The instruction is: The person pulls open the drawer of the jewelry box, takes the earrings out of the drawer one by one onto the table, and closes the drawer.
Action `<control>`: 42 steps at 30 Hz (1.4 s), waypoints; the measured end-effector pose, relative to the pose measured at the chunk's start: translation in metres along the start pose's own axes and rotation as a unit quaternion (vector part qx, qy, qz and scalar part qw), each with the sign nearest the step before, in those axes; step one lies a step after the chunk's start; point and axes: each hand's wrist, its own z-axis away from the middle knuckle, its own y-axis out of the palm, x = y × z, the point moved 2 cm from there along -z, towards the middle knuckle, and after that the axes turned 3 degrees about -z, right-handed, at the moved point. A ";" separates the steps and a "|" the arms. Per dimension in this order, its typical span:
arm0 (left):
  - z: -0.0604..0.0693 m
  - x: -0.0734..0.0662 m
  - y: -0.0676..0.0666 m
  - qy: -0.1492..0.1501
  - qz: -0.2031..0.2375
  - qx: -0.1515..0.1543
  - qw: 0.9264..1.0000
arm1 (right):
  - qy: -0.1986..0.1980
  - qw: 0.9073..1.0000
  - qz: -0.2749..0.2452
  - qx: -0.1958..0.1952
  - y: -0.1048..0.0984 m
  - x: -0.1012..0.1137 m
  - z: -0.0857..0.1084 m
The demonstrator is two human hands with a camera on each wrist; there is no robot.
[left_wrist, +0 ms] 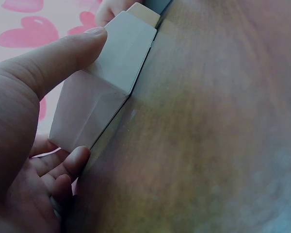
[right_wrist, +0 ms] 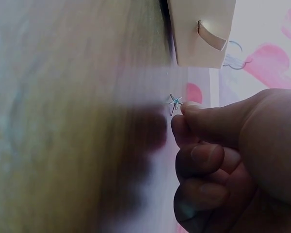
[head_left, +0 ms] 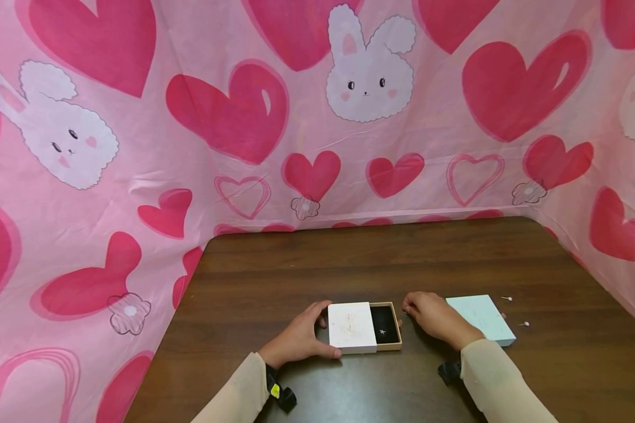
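Observation:
A small white jewelry box lies on the table, its drawer slid partway out to the right. Inside the drawer is a black pad with a star-shaped earring on it. My left hand grips the box's left end, thumb along the near side and fingers at the far side. Just right of the drawer, my right hand pinches a second star earring between thumb and forefinger, low over the table. A ribbon tab shows on the drawer's end in the right wrist view.
A pale mint box lies closed beside my right forearm. To its right are two pearl-tipped pieces, apart from each other. The brown wooden table is backed by a pink cloth with hearts and rabbits.

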 end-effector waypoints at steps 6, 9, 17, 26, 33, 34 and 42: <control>0.001 0.001 0.000 -0.003 0.000 0.001 1.000 | -0.004 1.000 -0.001 -0.006 0.000 0.000 0.001; 0.001 0.001 0.000 -0.006 0.001 0.002 1.000 | -0.002 1.000 0.000 -0.005 -0.001 0.001 0.002; 0.001 0.001 0.001 -0.007 -0.003 0.001 1.000 | -0.006 1.000 0.004 -0.009 -0.002 0.003 0.003; 0.001 0.001 0.001 -0.005 -0.004 -0.002 1.000 | -0.012 1.000 0.003 -0.013 -0.005 0.004 0.004; 0.000 0.002 0.001 -0.006 -0.005 -0.001 1.000 | -0.021 1.000 0.001 -0.020 -0.007 0.005 0.006; 0.000 0.002 0.001 -0.007 -0.005 -0.001 1.000 | -0.021 1.000 0.001 -0.020 -0.007 0.005 0.006; -0.001 0.002 0.001 -0.002 0.000 0.000 1.000 | -0.017 1.000 -0.001 -0.023 -0.012 0.010 0.010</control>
